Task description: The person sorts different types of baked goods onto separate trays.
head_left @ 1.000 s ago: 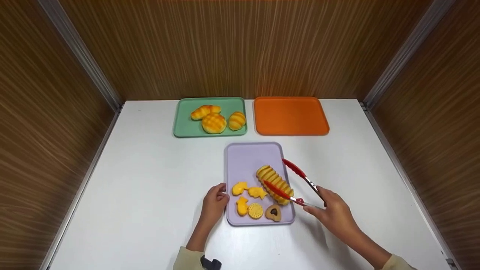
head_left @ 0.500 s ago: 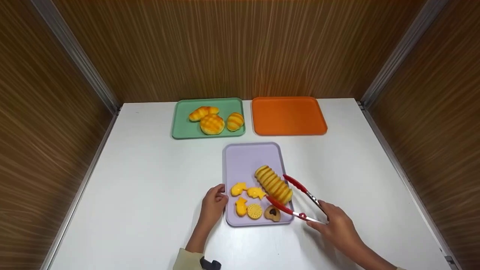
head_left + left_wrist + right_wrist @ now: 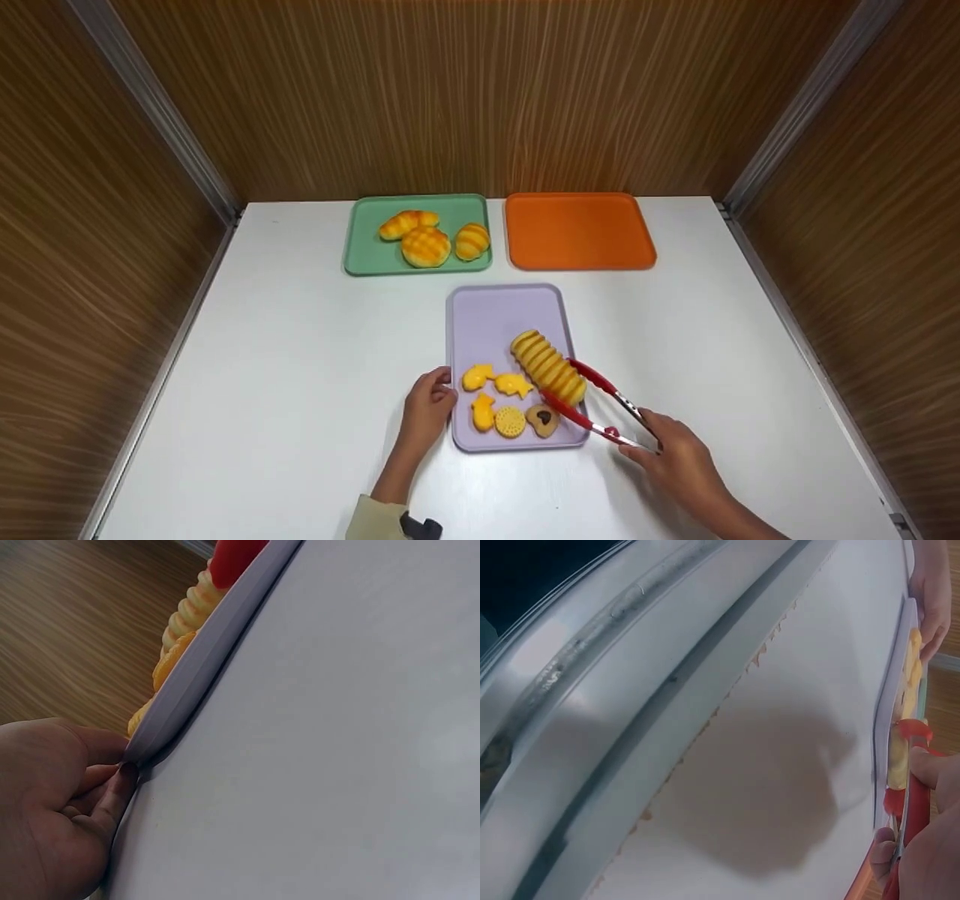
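My right hand [image 3: 679,457] grips red-tipped metal tongs [image 3: 630,409]. The tongs' arms straddle the lower right end of a ridged, striped bread loaf [image 3: 546,364]; whether both tips press it I cannot tell. The loaf lies slantwise on a lilac tray [image 3: 502,311]. At the tray's left edge, my left hand [image 3: 429,409] pinches the rim, as the left wrist view shows with the hand [image 3: 60,802] at the tray's side [image 3: 195,667]. Left of the loaf are several fish-shaped yellow pieces [image 3: 513,385], a round biscuit [image 3: 510,422] and a heart-shaped cookie [image 3: 541,420] beside the lower tong.
Behind the lilac tray, a green tray [image 3: 367,255] carries a croissant [image 3: 408,224], a round crosshatched bun [image 3: 426,247] and a striped bun [image 3: 472,241]. To its right lies a bare orange tray [image 3: 581,232]. Wood-grain panels [image 3: 465,97] enclose the white table [image 3: 300,360].
The right hand has drawn the tongs back toward the person and down, and their arms have closed in around the loaf's near end. The heart-shaped cookie has shifted slightly left. My left hand stays put.
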Demonstrator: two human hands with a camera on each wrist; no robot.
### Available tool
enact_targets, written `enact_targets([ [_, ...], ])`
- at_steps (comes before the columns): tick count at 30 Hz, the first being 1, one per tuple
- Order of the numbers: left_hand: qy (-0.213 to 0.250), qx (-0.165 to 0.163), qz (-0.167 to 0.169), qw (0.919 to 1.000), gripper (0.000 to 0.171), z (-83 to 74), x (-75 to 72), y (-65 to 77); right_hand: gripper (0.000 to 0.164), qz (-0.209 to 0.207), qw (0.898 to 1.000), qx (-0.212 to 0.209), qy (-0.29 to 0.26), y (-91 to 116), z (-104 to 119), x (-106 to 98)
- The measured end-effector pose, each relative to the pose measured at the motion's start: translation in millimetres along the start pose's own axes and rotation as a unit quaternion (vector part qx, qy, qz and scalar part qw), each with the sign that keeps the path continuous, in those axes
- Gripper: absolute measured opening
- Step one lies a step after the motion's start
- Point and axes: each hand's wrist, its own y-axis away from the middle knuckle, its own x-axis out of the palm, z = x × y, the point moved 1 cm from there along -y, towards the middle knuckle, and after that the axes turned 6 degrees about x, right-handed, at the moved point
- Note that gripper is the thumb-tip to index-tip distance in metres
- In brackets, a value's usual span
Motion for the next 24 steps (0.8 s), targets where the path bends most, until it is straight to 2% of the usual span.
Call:
enact_targets([
  [12,0.006,0.006,0.003,1.0,0.04,-1.8,-0.4,0.3,0.059,-0.042,0.999,-0.028,0.002,2.8,-0.2,1.4],
  [15,0.008,0.0,0.003,1.0,0.041,-1.9,-1.0,0.4,0.059,-0.056,0.998,-0.038,0.0,2.2,0.2,1.3],
  [24,0.006,-0.012,0.006,0.9999,0.041,-2.3,-1.1,0.5,0.057,-0.105,0.991,-0.087,-0.006,-2.1,1.5,-0.4],
])
